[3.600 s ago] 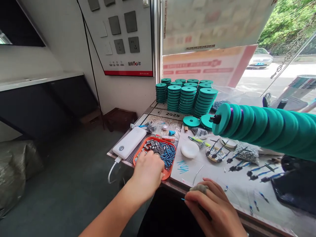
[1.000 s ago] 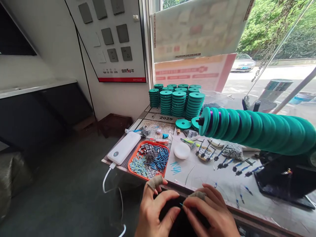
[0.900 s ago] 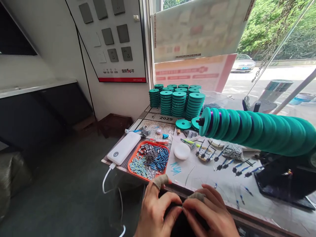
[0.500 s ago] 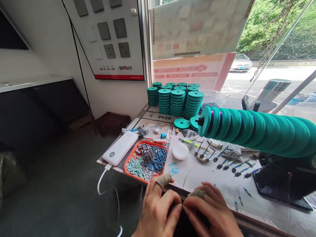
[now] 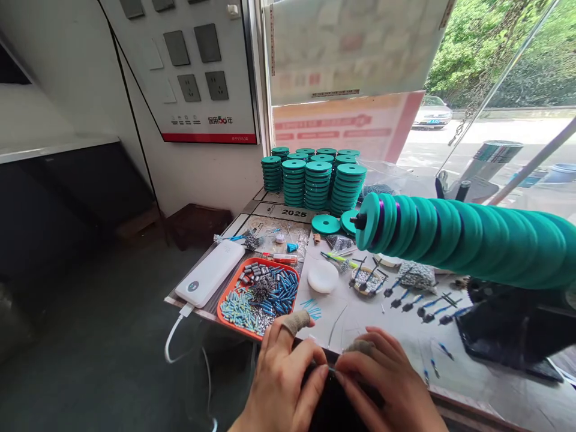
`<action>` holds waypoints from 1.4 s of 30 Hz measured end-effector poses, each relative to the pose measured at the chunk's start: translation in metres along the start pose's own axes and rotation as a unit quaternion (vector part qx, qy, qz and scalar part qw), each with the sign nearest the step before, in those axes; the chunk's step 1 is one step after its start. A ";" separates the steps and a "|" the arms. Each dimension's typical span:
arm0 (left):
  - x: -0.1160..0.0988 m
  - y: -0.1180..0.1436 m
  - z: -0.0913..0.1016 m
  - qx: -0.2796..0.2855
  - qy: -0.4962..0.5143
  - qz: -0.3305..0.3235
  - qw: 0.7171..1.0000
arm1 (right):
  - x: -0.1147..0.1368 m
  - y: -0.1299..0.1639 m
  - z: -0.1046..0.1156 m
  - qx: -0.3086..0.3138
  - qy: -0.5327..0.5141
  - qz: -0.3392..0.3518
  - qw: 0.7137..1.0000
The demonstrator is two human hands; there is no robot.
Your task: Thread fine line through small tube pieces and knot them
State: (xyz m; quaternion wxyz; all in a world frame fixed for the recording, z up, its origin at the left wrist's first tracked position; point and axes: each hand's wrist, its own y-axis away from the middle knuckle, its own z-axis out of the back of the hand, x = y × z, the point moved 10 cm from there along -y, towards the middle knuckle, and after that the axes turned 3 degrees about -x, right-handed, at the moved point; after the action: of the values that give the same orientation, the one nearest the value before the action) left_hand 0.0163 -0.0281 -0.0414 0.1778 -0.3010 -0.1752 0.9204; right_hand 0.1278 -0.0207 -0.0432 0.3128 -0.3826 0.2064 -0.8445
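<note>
My left hand [image 5: 288,372] and my right hand [image 5: 382,378] come close together at the table's front edge, each with thumb and forefinger pinched. Between the fingertips there seems to be something tiny, too small to name. A tan wrap covers one finger on each hand. Just beyond my left hand stands an orange tray [image 5: 219,312] of small blue, pale green and metallic pieces. Short blue strips [image 5: 311,308] lie beside it. Past my right hand are several small dark pieces with blue stems [image 5: 426,311] and thin line-like strands.
A rod of teal foam spools [image 5: 450,234] on a black stand [image 5: 508,342] reaches in from the right. More teal spools [image 5: 294,180] are stacked at the back. A white power bank [image 5: 209,276] with a cable lies left; a white round lid [image 5: 323,276] sits mid-table.
The view has shifted slightly, so the table things sit a little further left. My hands stay pinched together, with the fingertips a touch further apart.
</note>
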 end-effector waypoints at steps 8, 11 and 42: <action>-0.001 0.001 0.003 -0.016 0.002 0.002 1.000 | -0.001 0.001 0.001 -0.009 0.002 0.001 1.000; -0.002 0.001 0.000 -0.011 0.004 0.010 1.000 | -0.002 0.002 0.002 -0.019 -0.010 -0.005 1.000; -0.007 -0.002 -0.006 0.004 -0.025 0.003 1.000 | 0.023 -0.004 0.027 -0.107 0.100 0.091 0.985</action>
State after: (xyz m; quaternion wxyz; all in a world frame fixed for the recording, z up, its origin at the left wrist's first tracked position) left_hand 0.0256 -0.0282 -0.0423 0.1720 -0.2772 -0.1753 0.9289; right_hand 0.1350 -0.0365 -0.0119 0.3234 -0.3068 0.3597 -0.8197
